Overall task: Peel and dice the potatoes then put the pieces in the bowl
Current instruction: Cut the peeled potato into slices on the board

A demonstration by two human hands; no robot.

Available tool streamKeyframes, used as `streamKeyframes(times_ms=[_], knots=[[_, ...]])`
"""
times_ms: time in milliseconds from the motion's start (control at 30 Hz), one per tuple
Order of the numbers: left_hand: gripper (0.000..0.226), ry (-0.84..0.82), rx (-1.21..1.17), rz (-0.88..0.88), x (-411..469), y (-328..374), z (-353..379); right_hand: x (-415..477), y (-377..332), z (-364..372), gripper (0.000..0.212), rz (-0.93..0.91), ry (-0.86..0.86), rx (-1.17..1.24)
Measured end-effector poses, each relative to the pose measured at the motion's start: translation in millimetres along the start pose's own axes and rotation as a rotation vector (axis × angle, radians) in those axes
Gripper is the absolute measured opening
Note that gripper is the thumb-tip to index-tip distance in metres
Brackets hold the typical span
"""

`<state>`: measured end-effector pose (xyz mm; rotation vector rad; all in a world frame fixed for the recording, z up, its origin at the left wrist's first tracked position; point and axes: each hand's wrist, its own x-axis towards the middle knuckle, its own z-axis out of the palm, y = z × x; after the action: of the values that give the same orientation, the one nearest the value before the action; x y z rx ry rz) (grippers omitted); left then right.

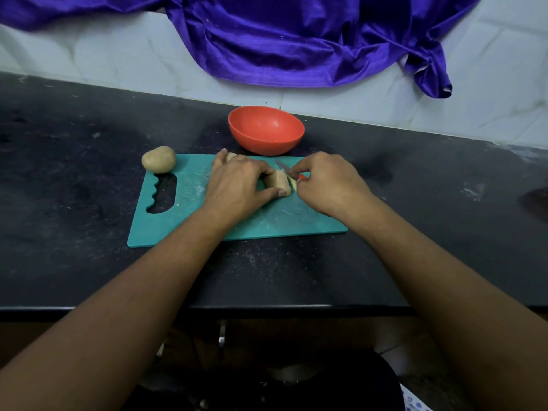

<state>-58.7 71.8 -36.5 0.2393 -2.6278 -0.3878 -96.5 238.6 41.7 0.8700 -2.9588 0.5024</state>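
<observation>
Curling left hand fingers and thumb round the peeled potato, pinning it down on the cutting board, right of centre in the head view. Clamping right hand fingers tight on the knife; handle mostly buried in the fist, showing only a red bit. Pointing the blade away toward the bowl and pressing it into the potato's right end, just beside the left fingertips. Seeing a thin pale slice standing at that end; cannot tell if it's cut fully free. Seeing another pale potato piece peeking out past the far side of the left hand, on the board.

Noting an unpeeled potato sitting at the board's far-left corner, near the wavy grip cutout. Noting the red-orange bowl standing upright on the black bench, just beyond the board's far edge, apart from both hands. Seeing a purple cloth draping down over the pale tiled wall behind the bench.
</observation>
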Motion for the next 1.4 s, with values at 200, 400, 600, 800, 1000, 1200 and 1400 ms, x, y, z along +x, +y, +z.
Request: streamKeyframes(times_ms=[200,400,600,800,1000,1200,1400], knots=[[0.047,-0.008,0.015,0.008,0.8,-1.7,1.0,5.3,-7.5,-6.4,0.025,0.023,-0.067,-0.020],[0.047,-0.004,0.035,0.020,1.0,-1.5,2.1,19.6,-17.8,-14.0,0.023,0.033,-0.140,-0.091],[0.056,-0.018,0.027,0.007,1.3,-1.7,1.0,30.2,-24.3,-8.8,0.023,0.019,-0.163,-0.105],[0.052,-0.024,0.037,0.019,-1.0,1.9,-3.5,31.4,-20.2,9.7,0.030,-0.006,-0.111,-0.100],[0.040,-0.017,0.032,0.018,-1.6,1.2,-2.8,24.0,-15.6,22.9,0.027,-0.010,-0.024,-0.125],[0.037,-0.033,0.011,0.005,-2.1,2.6,-4.0,6.3,-9.8,33.5,0.032,0.004,0.035,-0.127],[0.044,-0.033,0.004,0.004,-1.2,1.4,-3.1,-13.6,-12.2,38.0,0.031,0.032,0.055,-0.169]])
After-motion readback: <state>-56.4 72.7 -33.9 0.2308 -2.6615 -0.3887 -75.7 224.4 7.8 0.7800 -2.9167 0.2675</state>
